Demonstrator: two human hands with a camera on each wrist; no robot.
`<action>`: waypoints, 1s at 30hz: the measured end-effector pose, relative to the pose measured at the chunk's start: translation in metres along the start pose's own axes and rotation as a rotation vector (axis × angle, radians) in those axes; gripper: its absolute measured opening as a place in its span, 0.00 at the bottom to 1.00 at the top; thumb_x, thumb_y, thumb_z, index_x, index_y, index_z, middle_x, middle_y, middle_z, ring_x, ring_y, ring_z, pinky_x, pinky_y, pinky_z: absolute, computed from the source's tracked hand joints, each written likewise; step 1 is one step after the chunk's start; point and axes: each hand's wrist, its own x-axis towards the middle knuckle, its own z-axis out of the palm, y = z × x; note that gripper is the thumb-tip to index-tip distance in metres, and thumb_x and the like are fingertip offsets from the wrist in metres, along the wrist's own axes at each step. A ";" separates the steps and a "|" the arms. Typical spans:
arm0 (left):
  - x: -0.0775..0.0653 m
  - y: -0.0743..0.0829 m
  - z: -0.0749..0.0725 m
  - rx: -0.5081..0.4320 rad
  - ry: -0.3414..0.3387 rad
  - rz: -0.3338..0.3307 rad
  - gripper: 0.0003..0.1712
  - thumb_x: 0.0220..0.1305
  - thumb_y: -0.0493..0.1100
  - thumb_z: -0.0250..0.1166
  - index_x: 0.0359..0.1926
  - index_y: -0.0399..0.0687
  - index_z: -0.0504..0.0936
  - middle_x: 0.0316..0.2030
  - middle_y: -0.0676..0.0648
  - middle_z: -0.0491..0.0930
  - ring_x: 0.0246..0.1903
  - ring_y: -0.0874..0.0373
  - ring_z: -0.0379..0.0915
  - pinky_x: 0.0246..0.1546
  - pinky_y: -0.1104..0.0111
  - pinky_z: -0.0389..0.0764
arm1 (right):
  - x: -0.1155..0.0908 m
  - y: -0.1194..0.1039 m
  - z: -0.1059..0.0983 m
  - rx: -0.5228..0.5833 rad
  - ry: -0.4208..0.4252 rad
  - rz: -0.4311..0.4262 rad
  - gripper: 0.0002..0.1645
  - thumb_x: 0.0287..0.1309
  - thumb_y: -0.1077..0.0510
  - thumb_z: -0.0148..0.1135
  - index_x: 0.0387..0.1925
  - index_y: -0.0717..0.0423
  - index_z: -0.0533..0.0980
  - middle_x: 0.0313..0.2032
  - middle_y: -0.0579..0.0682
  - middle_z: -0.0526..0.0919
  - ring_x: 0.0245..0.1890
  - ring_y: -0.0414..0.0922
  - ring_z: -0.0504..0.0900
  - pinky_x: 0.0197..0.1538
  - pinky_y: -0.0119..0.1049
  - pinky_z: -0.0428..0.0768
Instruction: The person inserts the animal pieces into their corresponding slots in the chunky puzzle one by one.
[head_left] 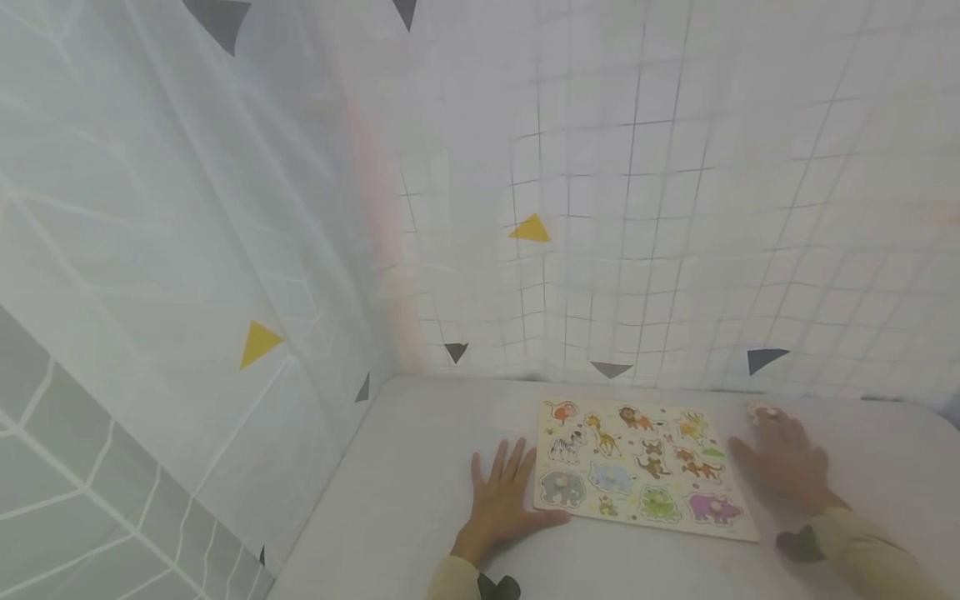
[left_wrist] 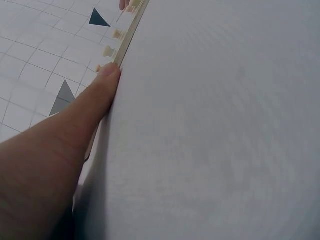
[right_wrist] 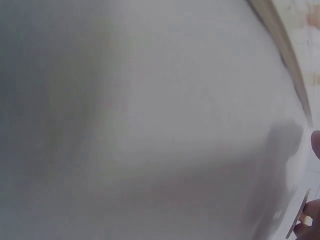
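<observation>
A wooden animal peg puzzle board (head_left: 626,521) lies flat on the table, printed with animals such as a zebra, a giraffe, a lion and a frog. At its left side my left hand (head_left: 501,502) rests on the table with fingers spread, its thumb (left_wrist: 107,75) against the board's near left corner. Beyond the board's right edge, my right hand (head_left: 789,461) pinches a small puzzle piece (head_left: 759,412) by its knob. Only fingertips and the thin edge of that piece (right_wrist: 298,214) show in the right wrist view; its picture cannot be made out.
The pale table (head_left: 405,467) ends against a white grid-patterned wall covering (head_left: 600,275) with coloured triangles. Another such covering (head_left: 150,250) stands on the left. Knobs (left_wrist: 109,51) stick up from the board.
</observation>
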 end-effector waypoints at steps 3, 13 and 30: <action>0.000 0.000 0.000 0.002 0.003 0.002 0.69 0.45 0.93 0.52 0.83 0.68 0.47 0.84 0.58 0.42 0.85 0.50 0.34 0.78 0.31 0.32 | 0.000 -0.007 0.001 0.004 -0.018 0.002 0.46 0.74 0.37 0.50 0.77 0.65 0.54 0.72 0.76 0.56 0.69 0.75 0.56 0.54 0.82 0.58; 0.000 0.001 -0.002 0.008 0.009 0.006 0.69 0.46 0.93 0.53 0.83 0.67 0.48 0.84 0.57 0.43 0.85 0.50 0.35 0.78 0.31 0.33 | 0.004 -0.022 0.005 0.013 -0.047 -0.003 0.48 0.74 0.36 0.50 0.76 0.67 0.52 0.73 0.77 0.52 0.69 0.77 0.55 0.57 0.83 0.58; -0.001 0.000 0.000 0.009 0.001 0.005 0.69 0.45 0.93 0.52 0.83 0.67 0.47 0.84 0.58 0.42 0.85 0.50 0.34 0.79 0.31 0.32 | 0.010 -0.051 0.020 0.024 0.017 -0.127 0.43 0.73 0.40 0.56 0.73 0.64 0.58 0.70 0.73 0.61 0.67 0.73 0.63 0.50 0.77 0.68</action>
